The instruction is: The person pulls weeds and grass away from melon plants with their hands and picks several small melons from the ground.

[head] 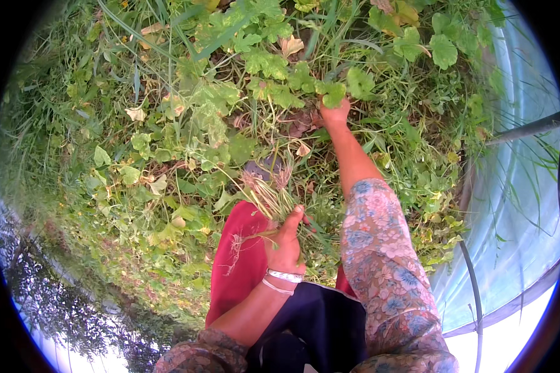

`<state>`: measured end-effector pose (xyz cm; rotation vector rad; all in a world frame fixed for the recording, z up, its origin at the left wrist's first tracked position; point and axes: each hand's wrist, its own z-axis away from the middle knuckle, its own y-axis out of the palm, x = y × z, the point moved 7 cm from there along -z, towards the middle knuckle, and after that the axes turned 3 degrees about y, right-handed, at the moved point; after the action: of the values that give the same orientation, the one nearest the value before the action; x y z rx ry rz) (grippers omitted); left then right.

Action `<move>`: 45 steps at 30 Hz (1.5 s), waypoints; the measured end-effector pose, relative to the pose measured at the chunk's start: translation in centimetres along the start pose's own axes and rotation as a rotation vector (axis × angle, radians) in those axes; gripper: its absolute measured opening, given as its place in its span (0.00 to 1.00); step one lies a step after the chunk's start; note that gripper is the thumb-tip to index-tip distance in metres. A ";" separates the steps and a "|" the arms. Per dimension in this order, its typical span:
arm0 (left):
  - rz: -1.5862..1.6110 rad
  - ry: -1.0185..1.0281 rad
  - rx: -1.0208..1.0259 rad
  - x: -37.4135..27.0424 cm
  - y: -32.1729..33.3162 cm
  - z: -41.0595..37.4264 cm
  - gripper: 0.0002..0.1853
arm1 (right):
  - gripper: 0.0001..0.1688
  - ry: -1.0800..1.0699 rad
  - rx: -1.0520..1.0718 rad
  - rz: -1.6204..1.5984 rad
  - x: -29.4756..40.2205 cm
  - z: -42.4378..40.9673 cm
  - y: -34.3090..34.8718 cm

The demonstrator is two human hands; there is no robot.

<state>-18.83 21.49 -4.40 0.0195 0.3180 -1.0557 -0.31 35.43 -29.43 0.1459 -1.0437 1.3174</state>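
My left hand (284, 245) is closed around a bunch of pulled grass weeds (273, 198), whose pale stems and fine roots point away from me. One loose rooted stem (237, 245) hangs out to the left over my red-clad knee (231, 228). Farther out, my right hand (336, 112) reaches down among low plants near the ground. Lobed green leaves (332, 91) cover its fingers, so I cannot see whether they grip anything. Dry brown leaves (303, 123) lie on the soil just left of that hand.
Dense vines with yellowing leaves (172, 228) and tall grass (42, 116) spread around me. On the right stands a translucent plastic sheet wall (518, 196) with a dark pole (527, 129) against it. A tree (60, 284) shows at the lower left.
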 end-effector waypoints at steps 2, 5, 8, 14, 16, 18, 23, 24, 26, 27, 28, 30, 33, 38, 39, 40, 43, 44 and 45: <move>0.020 -0.012 0.046 0.0 0.9 0.1 0.13 | 0.17 0.304 0.108 -0.491 -2.8 -0.8 -0.5; -0.003 -0.078 0.022 0.3 0.6 0.3 0.15 | 0.16 0.305 0.308 -0.182 -2.0 -0.5 0.3; 0.001 -0.069 0.064 1.2 1.4 0.8 0.15 | 0.24 -0.208 0.224 0.377 -0.7 -2.1 -0.5; -0.029 -0.006 0.029 0.3 2.3 1.0 0.11 | 0.16 -0.385 0.263 0.888 -0.2 -4.2 1.1; -0.007 0.025 -0.013 -1.2 2.2 1.2 0.10 | 0.14 -0.247 0.217 0.843 -1.2 -2.5 0.9; 0.033 0.051 -0.046 -1.2 1.8 1.3 0.11 | 0.13 -0.204 0.174 0.783 -1.4 -0.5 0.9; 0.016 0.060 0.030 -0.5 3.4 1.1 0.14 | 0.12 -0.104 -0.005 0.373 -4.2 -4.6 -5.0; 0.022 0.031 -0.018 -1.0 3.0 1.3 0.14 | 0.14 0.001 0.056 0.280 -3.5 -3.9 -5.1; 0.139 0.012 -0.045 0.0 1.6 0.7 0.14 | 0.18 0.279 0.168 0.050 3.5 1.2 -6.4; 0.211 0.034 -0.060 -0.6 0.6 0.3 0.14 | 0.18 0.432 0.226 -0.105 8.9 5.5 -6.2; 0.158 0.103 -0.023 -2.4 1.8 1.2 0.12 | 0.21 0.424 0.305 -0.141 11.0 5.6 -8.3; 0.160 0.094 0.008 -2.3 2.3 0.8 0.12 | 0.26 0.472 0.678 -0.378 12.8 4.5 -11.4; 0.153 0.128 0.083 -3.5 5.0 1.5 0.13 | 0.18 -0.305 0.533 1.569 6.3 0.8 -16.5; 0.023 0.258 0.050 -3.5 2.6 -0.1 0.22 | 0.16 -0.041 0.521 0.710 13.1 15.4 -13.3; -0.019 0.312 0.057 -3.7 2.9 -0.1 0.24 | 0.12 -0.302 0.546 0.864 13.1 18.5 -12.3; 0.006 0.323 0.114 -5.0 3.8 1.3 0.28 | 0.09 -0.094 0.605 0.583 13.1 21.0 -11.7; -0.561 0.555 0.288 -6.4 3.5 0.4 0.25 | 0.12 -0.249 0.814 0.726 16.1 27.7 -9.8; -0.503 0.471 0.330 -5.4 3.0 -0.1 0.22 | 0.16 -0.268 0.902 0.820 16.6 28.9 -9.5; -0.466 0.369 0.319 -5.2 2.4 -0.2 0.20 | 0.16 -0.348 0.958 0.741 17.6 29.2 -9.4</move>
<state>-19.22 27.19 -3.55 0.4482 0.4984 -1.5605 -10.08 26.82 3.50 0.7828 -0.6672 2.4699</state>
